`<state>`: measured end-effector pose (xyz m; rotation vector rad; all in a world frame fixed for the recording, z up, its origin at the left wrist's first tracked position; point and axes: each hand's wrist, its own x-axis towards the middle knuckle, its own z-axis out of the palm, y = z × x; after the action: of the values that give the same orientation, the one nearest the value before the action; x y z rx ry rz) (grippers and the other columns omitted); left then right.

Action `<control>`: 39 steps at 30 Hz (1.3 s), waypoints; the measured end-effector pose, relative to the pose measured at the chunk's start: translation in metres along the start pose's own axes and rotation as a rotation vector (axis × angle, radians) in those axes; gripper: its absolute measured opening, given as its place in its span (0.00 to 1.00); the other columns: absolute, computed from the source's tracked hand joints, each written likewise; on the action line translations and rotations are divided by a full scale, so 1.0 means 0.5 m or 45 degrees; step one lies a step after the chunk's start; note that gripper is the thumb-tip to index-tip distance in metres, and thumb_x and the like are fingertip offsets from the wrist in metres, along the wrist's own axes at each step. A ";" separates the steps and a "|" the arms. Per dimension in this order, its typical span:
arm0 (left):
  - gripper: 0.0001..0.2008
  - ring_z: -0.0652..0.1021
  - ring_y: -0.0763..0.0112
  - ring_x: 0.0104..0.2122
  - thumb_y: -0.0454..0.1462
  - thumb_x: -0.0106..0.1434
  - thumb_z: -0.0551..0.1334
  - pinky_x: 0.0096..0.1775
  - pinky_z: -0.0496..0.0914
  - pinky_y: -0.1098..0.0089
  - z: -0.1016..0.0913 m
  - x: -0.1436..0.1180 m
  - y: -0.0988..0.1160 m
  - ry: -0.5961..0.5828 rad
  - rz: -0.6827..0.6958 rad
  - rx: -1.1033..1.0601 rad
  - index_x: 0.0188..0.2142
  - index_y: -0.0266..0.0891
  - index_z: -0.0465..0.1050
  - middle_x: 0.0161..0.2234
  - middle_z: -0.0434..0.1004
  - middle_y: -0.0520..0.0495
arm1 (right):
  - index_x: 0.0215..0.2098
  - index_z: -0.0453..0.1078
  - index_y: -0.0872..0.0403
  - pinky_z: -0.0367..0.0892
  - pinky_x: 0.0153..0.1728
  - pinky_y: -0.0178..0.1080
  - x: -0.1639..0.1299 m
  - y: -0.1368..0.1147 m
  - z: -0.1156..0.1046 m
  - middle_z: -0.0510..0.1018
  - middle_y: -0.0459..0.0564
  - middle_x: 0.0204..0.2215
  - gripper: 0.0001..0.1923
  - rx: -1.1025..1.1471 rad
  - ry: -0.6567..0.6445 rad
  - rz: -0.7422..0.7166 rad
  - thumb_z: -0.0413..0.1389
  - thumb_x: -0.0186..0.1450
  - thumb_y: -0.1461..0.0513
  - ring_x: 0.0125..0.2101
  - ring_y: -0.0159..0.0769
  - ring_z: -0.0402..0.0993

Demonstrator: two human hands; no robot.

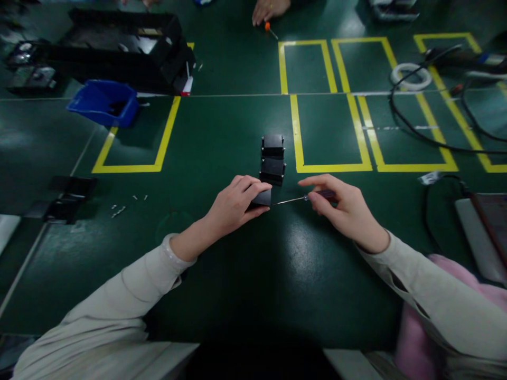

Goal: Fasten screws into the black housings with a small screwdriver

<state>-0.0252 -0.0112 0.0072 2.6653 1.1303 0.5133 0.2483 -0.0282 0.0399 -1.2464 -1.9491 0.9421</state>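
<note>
From where I stand, the person's left hand [233, 206] has its fingers closed about a small black block [262, 198], which sits low at the green worktop [233, 132], in front of the person. The right hand [344, 211] grips a screwdriver [328, 194] by its dark handle, thumb underneath and index finger stretched out above; the shaft points leftward, its tip at the block's right side. I can't tell whether the tip sits in a screw. Just beyond the block lie two more black pieces [273, 153], one behind the other, with shiny screws along their sides. Over to the left are a few loose screws [118, 211], and farther back a blue bin [95, 108]. Across the worktop, a co-worker's hand [271, 9] rests near an orange-handled tool [268, 26].
</note>
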 end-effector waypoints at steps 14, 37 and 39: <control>0.21 0.73 0.57 0.51 0.45 0.69 0.64 0.50 0.71 0.58 0.009 0.000 0.002 0.017 -0.054 -0.032 0.56 0.39 0.65 0.51 0.73 0.41 | 0.45 0.76 0.55 0.62 0.25 0.32 0.000 -0.003 -0.003 0.74 0.43 0.25 0.09 0.009 -0.014 -0.002 0.55 0.71 0.61 0.21 0.26 0.67; 0.20 0.73 0.57 0.48 0.45 0.70 0.63 0.48 0.72 0.58 0.006 0.000 0.007 0.055 -0.046 0.015 0.55 0.39 0.66 0.49 0.74 0.41 | 0.48 0.70 0.55 0.63 0.25 0.32 -0.003 0.011 0.004 0.69 0.40 0.25 0.08 0.109 -0.015 -0.021 0.54 0.72 0.62 0.22 0.25 0.67; 0.20 0.73 0.57 0.48 0.46 0.70 0.62 0.48 0.72 0.59 0.006 -0.001 0.006 0.051 -0.045 0.008 0.56 0.39 0.66 0.49 0.74 0.41 | 0.45 0.71 0.55 0.62 0.23 0.31 -0.002 0.009 0.003 0.69 0.40 0.24 0.08 0.158 -0.040 0.015 0.54 0.72 0.60 0.20 0.24 0.67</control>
<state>-0.0225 -0.0137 0.0054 2.6467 1.1896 0.5597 0.2497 -0.0284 0.0352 -1.1806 -1.8781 1.0775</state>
